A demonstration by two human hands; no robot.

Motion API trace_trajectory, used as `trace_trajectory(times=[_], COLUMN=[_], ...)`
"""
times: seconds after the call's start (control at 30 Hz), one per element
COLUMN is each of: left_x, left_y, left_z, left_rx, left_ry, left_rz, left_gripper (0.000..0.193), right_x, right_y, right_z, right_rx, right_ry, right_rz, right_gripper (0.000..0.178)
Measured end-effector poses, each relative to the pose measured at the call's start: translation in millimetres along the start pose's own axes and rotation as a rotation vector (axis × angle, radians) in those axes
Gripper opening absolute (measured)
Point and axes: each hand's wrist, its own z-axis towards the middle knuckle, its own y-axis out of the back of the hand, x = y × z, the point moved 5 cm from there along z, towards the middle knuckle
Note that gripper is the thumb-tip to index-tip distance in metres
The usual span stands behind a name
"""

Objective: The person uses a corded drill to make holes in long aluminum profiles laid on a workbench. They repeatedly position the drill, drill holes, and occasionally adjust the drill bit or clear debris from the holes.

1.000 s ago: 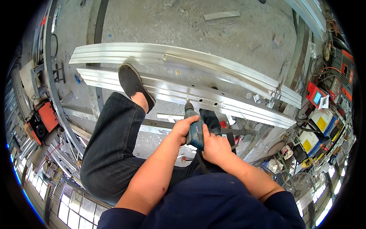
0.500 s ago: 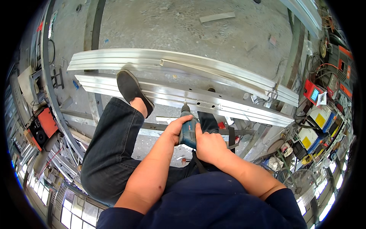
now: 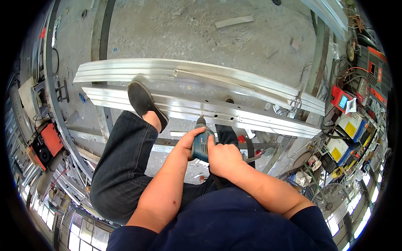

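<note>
Both of my hands are closed around a blue electric drill (image 3: 202, 144) in front of my body. My left hand (image 3: 188, 143) wraps its left side near the front. On the right, my right hand (image 3: 225, 160) grips the rear and handle, its index finger lying along the body. The drill's chuck points away from me at the nearer silvery aluminium profile (image 3: 176, 107), where the bit's tip meets or nearly meets the metal. Several dark holes show in that profile right of the bit. My left shoe (image 3: 142, 100) rests on the profile.
Beyond lies a second aluminium profile (image 3: 125, 69) with a thin square tube (image 3: 217, 81) on it. Steel beams (image 3: 99, 42) run beneath. A loose metal strip (image 3: 234, 21) lies on the floor. Red machines and a fan (image 3: 331, 198) stand right; an orange-red box (image 3: 52, 140) stands left.
The drill and both hands have shifted slightly left in the view, still gripping. The profiles appear slightly lower at the left and higher at the right, as the view has tilted a little.
</note>
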Motion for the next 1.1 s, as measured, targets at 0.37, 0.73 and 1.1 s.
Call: trace_trajectory(times=[0.37,0.73,1.1], left_x=[3,59,99], left_y=[-4,-62,-124], left_z=[4,14,21], left_rx=[0.013,0.018,-0.036], left_ry=[-0.065,-0.096,-0.326], left_rz=[-0.061,0.006,0.140], left_gripper=[0.035,0.033,0.042], right_x=[-9,-58,-122], right_y=[-6,-10,-40], right_z=[3,-71,-128], right_rx=[-0.062,-0.049,-0.285], right_ry=[0.010,-0.115,-0.147], right_rz=[-0.052,0.038,0.135], right_gripper=[0.077,0.098,0.098])
